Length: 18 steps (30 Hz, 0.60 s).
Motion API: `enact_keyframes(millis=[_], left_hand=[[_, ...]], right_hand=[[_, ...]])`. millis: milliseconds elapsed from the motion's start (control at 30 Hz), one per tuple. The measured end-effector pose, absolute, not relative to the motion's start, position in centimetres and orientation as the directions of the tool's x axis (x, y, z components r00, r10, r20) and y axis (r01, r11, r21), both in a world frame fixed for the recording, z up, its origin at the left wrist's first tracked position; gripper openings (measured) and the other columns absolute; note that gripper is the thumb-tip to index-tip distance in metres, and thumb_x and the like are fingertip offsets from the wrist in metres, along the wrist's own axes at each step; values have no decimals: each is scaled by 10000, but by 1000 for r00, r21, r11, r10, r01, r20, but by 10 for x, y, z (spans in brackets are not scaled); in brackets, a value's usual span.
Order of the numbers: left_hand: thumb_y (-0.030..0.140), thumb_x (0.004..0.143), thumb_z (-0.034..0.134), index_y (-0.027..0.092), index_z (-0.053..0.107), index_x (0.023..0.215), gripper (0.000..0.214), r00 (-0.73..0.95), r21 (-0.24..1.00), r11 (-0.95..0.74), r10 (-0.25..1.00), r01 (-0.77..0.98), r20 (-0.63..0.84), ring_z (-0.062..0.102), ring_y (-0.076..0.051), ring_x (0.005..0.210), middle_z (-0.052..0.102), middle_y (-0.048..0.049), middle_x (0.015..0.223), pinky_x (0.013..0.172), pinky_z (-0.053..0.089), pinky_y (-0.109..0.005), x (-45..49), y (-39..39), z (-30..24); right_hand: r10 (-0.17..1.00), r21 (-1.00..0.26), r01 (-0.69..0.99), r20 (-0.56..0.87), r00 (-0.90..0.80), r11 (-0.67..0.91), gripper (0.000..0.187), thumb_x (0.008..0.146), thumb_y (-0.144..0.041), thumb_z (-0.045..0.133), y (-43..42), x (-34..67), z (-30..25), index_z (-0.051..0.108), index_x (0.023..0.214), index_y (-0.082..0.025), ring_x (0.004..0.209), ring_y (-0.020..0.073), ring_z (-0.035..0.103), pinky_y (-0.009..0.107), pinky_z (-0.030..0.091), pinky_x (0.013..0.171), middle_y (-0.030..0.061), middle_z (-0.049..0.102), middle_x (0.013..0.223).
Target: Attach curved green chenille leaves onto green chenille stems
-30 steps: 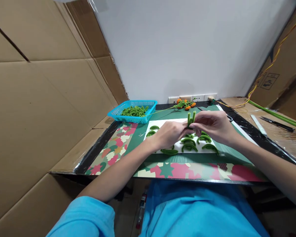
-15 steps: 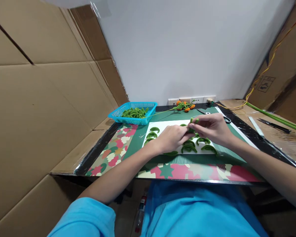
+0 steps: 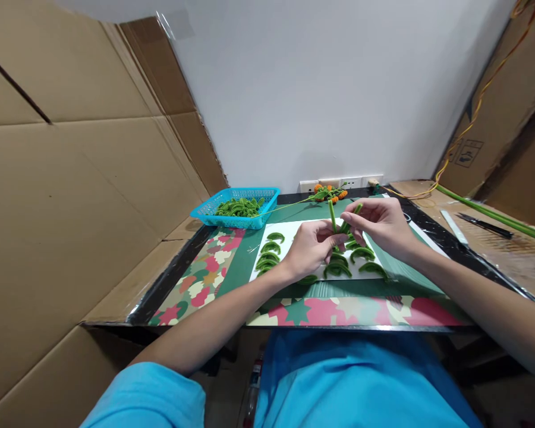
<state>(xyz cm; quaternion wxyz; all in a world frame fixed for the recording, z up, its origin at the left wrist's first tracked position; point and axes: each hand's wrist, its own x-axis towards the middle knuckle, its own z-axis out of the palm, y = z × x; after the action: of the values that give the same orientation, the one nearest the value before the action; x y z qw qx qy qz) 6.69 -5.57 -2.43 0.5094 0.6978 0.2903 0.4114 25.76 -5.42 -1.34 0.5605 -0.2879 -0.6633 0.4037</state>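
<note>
My left hand (image 3: 310, 246) and my right hand (image 3: 378, 223) meet above a white sheet (image 3: 285, 229) on the table, both pinching one green fuzzy pipe cleaner piece (image 3: 333, 217). Its two ends stick up in a V between my fingers. Several curved green pieces (image 3: 267, 260) lie in rows on the sheet, left of my left hand, and more of them (image 3: 366, 254) rest under my right hand.
A blue basket (image 3: 236, 209) of green pieces stands at the back left. An orange-and-green flower sprig (image 3: 327, 192) lies by the wall sockets. Scissors (image 3: 484, 224) and long green stems (image 3: 494, 214) lie on cardboard at the right. Cardboard walls close in left and right.
The piece's ends, pressed low between my fingers half a second ago, now stand up spread in a V. Both hands stayed together over the sheet.
</note>
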Motion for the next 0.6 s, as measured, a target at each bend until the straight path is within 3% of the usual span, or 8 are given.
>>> enact_keyframes(millis=[400, 600], left_hand=[[484, 781, 890, 101, 749, 878, 420, 445, 945, -319, 838, -69, 315, 603, -95, 482, 780, -85, 789, 413, 442, -206, 68, -61, -20], [544, 786, 867, 115, 734, 855, 455, 384, 952, -283, 871, -118, 307, 597, -97, 427, 752, -57, 748, 326, 396, -196, 67, -57, -15]], right_hand=[[886, -886, -206, 446, -129, 416, 311, 731, -447, 948, -48, 258, -17, 786, 801, -192, 461, 149, 648, 263, 542, 398, 10, 705, 629], [879, -860, -377, 436, -192, 344, 318, 736, -396, 951, -51, 257, -13, 797, 960, -230, 662, 156, 729, 289, 647, 597, 25, 782, 848]])
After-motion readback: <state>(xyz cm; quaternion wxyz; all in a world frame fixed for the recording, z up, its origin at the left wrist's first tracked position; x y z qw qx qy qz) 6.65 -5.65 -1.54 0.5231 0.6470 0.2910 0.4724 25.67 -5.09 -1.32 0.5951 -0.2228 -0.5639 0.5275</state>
